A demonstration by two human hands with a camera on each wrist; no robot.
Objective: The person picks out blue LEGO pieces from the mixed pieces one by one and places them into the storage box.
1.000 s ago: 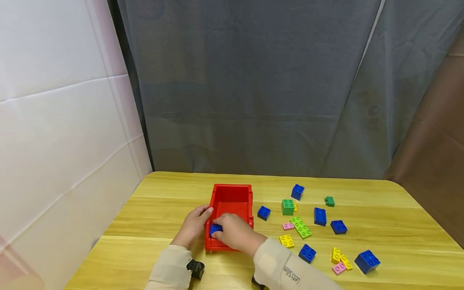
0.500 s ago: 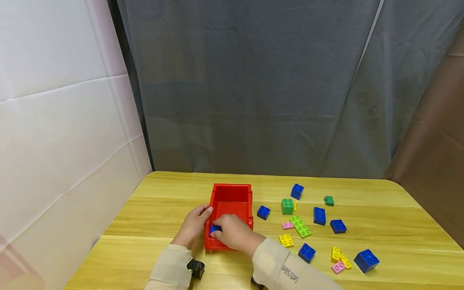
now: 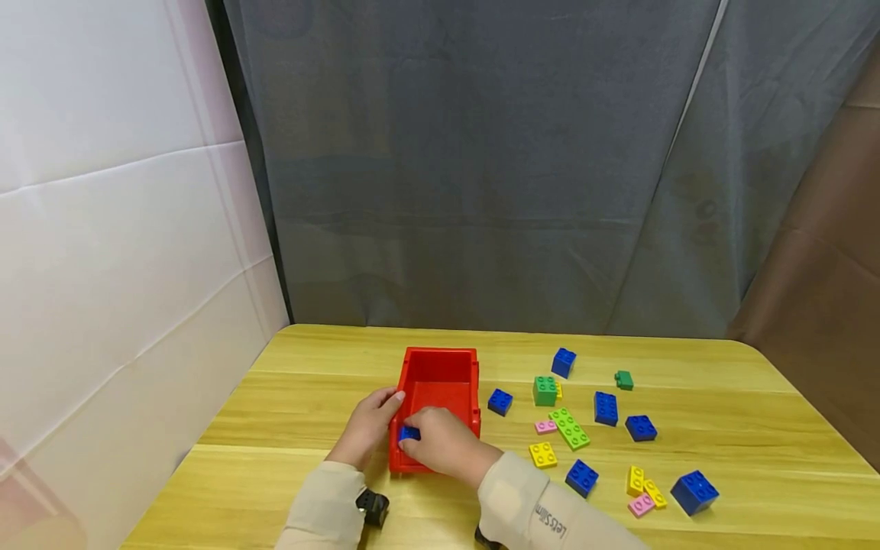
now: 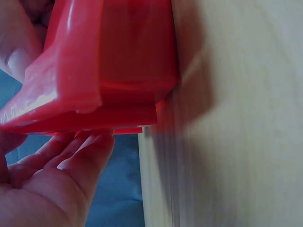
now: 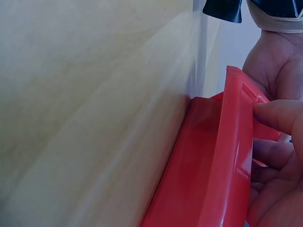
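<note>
A red bin stands on the wooden table in the head view. My left hand holds its left side, thumb on the rim; in the left wrist view the fingers of that hand lie along the outside of the bin. Inside the near left corner, my right hand pinches a blue brick. The right wrist view has the right hand reaching over the wall of the bin, its fingertips partly hidden by it.
Right of the bin lie several loose bricks: blue, green, lime, yellow and pink. A large blue brick is farthest right. A grey curtain hangs behind the table.
</note>
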